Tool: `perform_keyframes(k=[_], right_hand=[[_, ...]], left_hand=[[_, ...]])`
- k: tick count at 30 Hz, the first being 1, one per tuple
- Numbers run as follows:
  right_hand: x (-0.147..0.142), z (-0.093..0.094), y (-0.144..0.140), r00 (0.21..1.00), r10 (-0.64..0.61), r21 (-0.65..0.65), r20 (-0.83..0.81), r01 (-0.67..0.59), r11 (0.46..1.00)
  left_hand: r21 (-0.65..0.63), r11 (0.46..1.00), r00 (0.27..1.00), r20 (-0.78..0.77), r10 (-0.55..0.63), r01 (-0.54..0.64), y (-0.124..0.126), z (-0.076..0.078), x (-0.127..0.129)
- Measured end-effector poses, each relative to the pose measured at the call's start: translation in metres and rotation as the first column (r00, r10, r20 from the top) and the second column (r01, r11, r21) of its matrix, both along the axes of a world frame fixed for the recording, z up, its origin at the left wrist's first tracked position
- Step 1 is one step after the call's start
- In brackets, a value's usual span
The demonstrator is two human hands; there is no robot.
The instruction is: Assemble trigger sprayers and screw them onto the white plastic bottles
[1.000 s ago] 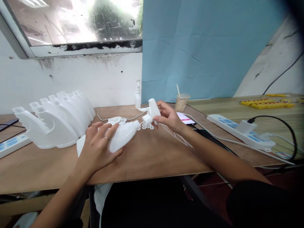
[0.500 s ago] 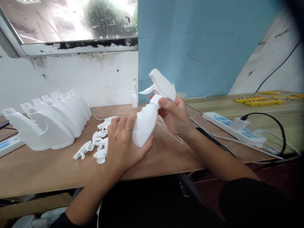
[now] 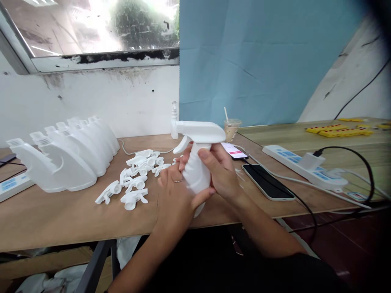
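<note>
White spray bottle upright above table edge, trigger head seated on neck. Left hand wrapped round body; right hand pinching neck collar. Likely empty, light, thin-walled, squashable, smooth: hold at body and collar.

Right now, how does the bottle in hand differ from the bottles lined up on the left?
The held bottle carries a trigger sprayer; the lined-up bottles have bare threaded necks. The held one is gripped above the table edge by both hands; the row rests on the table. All are white plastic.

Assembly workbench: rowed bottles, loose trigger heads.
</note>
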State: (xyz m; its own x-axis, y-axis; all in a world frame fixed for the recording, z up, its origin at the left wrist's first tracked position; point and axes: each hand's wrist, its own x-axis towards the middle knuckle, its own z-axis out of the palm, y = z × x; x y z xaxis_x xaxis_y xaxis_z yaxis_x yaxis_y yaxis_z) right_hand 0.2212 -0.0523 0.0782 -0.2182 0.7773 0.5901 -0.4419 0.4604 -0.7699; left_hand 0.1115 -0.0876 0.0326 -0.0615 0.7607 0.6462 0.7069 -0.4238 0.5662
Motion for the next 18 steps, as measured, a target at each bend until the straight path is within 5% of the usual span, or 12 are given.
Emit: perform_keyframes(k=[3, 8, 11, 14, 18], right_hand=[[-0.001, -0.001, 0.005, 1.000, 0.020, 0.023, 0.004, -0.020, 1.000], [0.005, -0.002, 0.004, 0.998, 0.061, 0.013, -0.008, -0.061, 0.998], [0.005, 0.000, 0.001, 0.994, 0.103, -0.027, 0.037, -0.102, 0.994], [0.003, 0.001, 0.001, 0.982, 0.169, -0.034, 0.088, -0.166, 0.986], [0.002, -0.002, 0.002, 0.972, 0.228, 0.007, 0.052, -0.228, 0.974]], left_hand=[[0.024, 0.979, 0.971, 0.126, -0.204, 0.203, -0.006, 0.018, -0.026], [0.263, 0.926, 0.905, 0.260, -0.338, 0.270, -0.016, 0.078, -0.039], [0.204, 0.869, 0.832, 0.258, -0.492, 0.450, -0.017, 0.103, -0.032], [0.159, 0.846, 0.789, 0.306, -0.532, 0.509, -0.013, 0.106, -0.024], [0.229, 0.868, 0.777, 0.387, -0.497, 0.441, -0.002, 0.095, -0.018]])
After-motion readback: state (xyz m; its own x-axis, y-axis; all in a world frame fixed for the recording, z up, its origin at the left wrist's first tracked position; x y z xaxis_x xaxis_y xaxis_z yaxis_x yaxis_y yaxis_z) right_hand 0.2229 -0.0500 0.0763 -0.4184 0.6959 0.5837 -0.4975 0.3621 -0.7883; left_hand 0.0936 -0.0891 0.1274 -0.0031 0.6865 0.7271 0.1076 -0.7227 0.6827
